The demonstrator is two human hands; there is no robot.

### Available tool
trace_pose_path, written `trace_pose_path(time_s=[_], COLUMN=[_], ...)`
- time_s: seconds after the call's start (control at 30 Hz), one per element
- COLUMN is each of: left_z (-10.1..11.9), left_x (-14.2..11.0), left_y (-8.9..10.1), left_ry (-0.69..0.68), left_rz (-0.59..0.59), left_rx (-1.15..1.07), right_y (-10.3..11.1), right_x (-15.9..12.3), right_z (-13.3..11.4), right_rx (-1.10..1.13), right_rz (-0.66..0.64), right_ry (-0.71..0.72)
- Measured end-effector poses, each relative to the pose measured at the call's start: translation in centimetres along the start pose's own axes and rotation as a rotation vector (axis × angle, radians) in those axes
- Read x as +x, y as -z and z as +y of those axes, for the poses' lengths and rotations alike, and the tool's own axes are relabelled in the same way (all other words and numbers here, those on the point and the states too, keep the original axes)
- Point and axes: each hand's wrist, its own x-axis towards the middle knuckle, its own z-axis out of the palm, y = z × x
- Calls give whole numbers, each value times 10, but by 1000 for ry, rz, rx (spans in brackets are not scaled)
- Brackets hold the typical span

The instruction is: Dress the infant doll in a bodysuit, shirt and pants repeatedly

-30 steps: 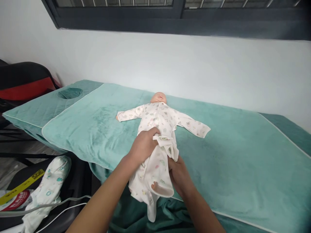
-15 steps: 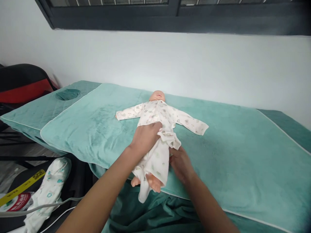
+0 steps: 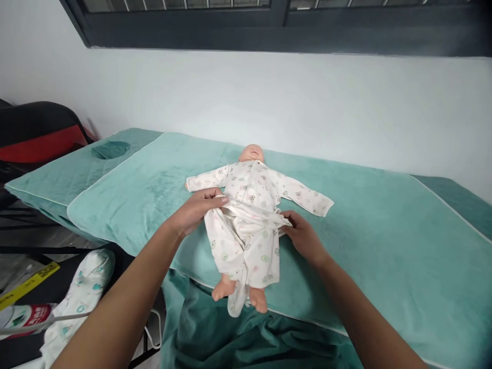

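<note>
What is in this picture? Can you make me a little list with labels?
Doll: baby doll lying face up on the teal towel, bare feet poking out
Clothes: white printed pyjama top and trousers
Left hand: gripping the trouser waistband at one side
Right hand: gripping the waistband at the other side
Nearby: another printed garment lower left, beside the bed

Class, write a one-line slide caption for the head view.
Both hands, left hand and right hand, grip the trousers' waistband on a baby doll lying on a teal towel.
</note>
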Motion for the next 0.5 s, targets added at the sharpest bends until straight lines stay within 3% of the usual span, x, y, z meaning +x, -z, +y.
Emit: trace_pose_path(time_s=[0.13,0.2,0.27,0.4,0.5], left_z=[-31,-38,-36,-15,-2], left_x=[5,5,3,3,5], left_y=[-4,-12,-23,-44,-50], left_ry=[-18,-11,-23,-133,-201], left_rz=[-63,-77,-81,-100,-42], left_rx=[-352,-453,-464,-289,-201], right_y=[-7,-12,-18,-30,-37], right_x=[-8,-16,-21,-9,11], right_z=[-15,-35,-60,-100,-112], right_rx=[-191,-248,-211,-112,-46], right_rz=[46,95,32,-286,-373], right_ry=[115,260,355,183,86])
